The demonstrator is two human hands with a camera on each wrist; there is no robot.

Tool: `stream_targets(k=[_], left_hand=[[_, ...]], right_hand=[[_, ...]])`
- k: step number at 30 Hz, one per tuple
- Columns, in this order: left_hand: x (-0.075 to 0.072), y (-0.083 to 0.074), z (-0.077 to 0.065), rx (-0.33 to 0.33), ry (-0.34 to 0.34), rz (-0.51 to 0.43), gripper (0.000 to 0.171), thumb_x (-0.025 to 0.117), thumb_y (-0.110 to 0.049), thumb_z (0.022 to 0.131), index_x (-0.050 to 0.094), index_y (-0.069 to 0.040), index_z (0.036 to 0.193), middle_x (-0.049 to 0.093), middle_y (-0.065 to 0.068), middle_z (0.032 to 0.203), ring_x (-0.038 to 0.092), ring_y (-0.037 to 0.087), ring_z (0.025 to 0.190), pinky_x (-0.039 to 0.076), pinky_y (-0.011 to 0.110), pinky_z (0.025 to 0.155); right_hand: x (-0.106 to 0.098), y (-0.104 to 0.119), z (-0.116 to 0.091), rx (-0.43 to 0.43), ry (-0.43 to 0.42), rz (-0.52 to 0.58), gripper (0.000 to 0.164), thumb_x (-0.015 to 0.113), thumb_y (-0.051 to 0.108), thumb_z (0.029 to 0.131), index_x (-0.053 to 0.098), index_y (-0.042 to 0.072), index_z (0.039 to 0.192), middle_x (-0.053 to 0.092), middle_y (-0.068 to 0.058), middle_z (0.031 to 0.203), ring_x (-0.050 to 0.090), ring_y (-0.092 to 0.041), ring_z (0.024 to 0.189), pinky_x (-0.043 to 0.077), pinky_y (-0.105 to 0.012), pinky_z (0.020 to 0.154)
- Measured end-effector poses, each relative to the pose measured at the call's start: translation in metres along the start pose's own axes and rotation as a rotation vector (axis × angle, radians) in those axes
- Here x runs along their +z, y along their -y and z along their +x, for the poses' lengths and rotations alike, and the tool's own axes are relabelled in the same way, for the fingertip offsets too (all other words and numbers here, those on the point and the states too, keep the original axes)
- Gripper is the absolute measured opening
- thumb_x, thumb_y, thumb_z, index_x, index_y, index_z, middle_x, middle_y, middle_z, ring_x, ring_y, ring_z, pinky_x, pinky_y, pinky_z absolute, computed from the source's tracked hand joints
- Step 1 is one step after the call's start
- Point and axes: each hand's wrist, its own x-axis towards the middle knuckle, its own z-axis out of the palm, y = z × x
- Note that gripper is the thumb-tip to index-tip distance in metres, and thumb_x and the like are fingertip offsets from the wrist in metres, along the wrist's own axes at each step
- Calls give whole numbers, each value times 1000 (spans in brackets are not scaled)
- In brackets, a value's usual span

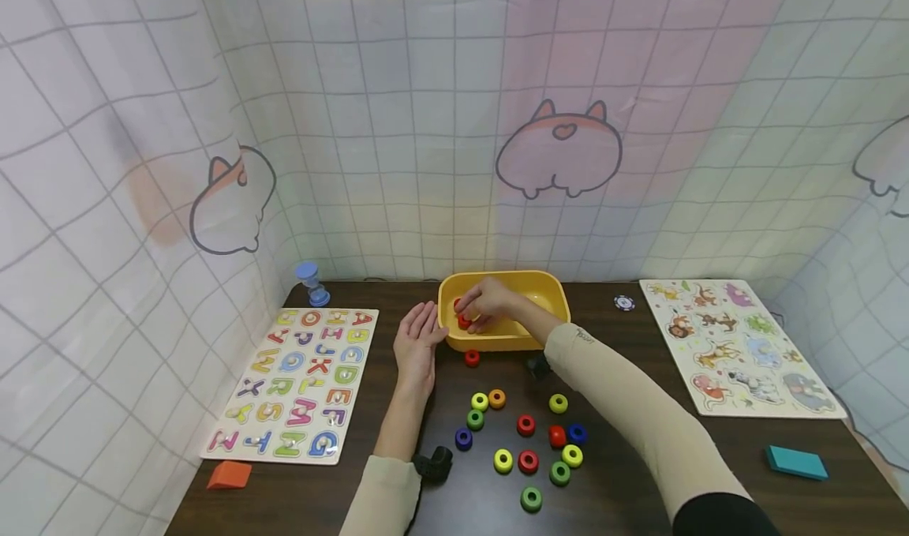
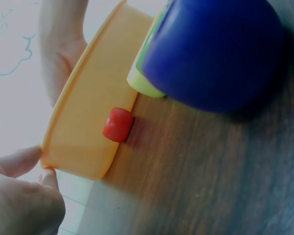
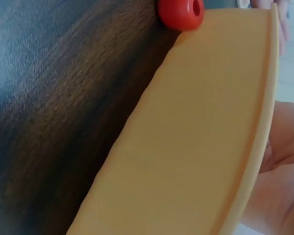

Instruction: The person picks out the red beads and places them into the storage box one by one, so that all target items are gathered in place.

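My right hand reaches over the rim into a yellow plastic tub, its curled fingers at the red beads in the left end. One of these beads shows at the fingertips, partly covered by them. At the tub's left side is my left hand, fingers extended along the wall and thumb at the front corner of the rim. The left wrist view shows that thumb touching the rim. Just outside the tub's front wall, a single red bead sits on the table.
Loose beads in several colours, among them a red bead and a green bead, lie before the tub. A letter puzzle board and blue sand timer stand left; an animal puzzle board, poker chip and teal block lie right.
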Motion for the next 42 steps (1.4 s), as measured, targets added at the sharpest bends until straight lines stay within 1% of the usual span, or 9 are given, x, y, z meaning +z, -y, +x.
stream_targets(k=[6,10,13,22,27,30,35,38,42], left_hand=[[0,0,1,9,-3,0,66,57,26,81,43,-4,139,43,21,148,48,25,133,37,39,112],[1,-1,1,8,0,2,66,57,25,81,43,-4,139,44,21,147,48,25,133,36,40,113],[1,-1,1,4,-3,-7,65,56,26,82,43,-4,138,48,18,143,48,26,133,36,40,113],[3,-4,1,-1,-10,9,63,56,24,83,45,-5,137,50,15,142,46,27,135,38,39,112],[0,-2,2,5,-17,13,62,57,24,83,45,-6,137,53,13,140,49,24,132,40,37,110],[-1,-1,1,10,-9,4,63,56,24,84,44,-4,138,52,14,141,49,24,132,37,40,112],[-1,0,-1,13,1,1,63,56,24,84,43,-4,138,51,14,141,48,26,133,36,41,113],[-1,0,-1,16,8,-4,63,56,24,84,43,-4,139,50,15,142,46,27,135,35,42,113],[0,0,-1,11,14,-10,64,56,24,83,42,-3,139,48,18,144,46,27,135,34,42,114]], right_hand=[[-2,8,-17,-101,-38,40,30,64,0,91,65,-4,121,69,-24,109,69,-42,92,56,-52,85],[-5,19,-41,-212,-59,8,27,63,1,92,66,-5,118,70,-24,108,68,-42,95,55,-55,86],[-2,23,-61,-267,-49,-39,24,65,2,91,69,-3,114,71,-19,107,70,-37,92,56,-53,83],[20,13,-105,-309,26,-173,24,72,5,87,72,4,111,72,-14,108,72,-28,89,60,-42,79],[34,-3,-110,-324,22,-436,24,74,14,87,75,17,110,72,-6,108,70,-23,82,60,-36,74],[42,-10,-112,-353,36,-589,29,74,21,88,72,17,116,71,-3,111,67,-21,87,56,-36,79],[51,-20,-114,-357,53,-617,42,75,24,87,65,10,126,66,-5,123,67,-13,93,56,-32,84],[53,-23,-116,-373,15,-637,40,75,23,86,66,11,124,65,-4,122,66,-12,91,56,-30,82],[53,-24,-117,-395,-10,-663,34,74,22,87,69,13,119,68,-1,115,64,-20,98,53,-33,87]])
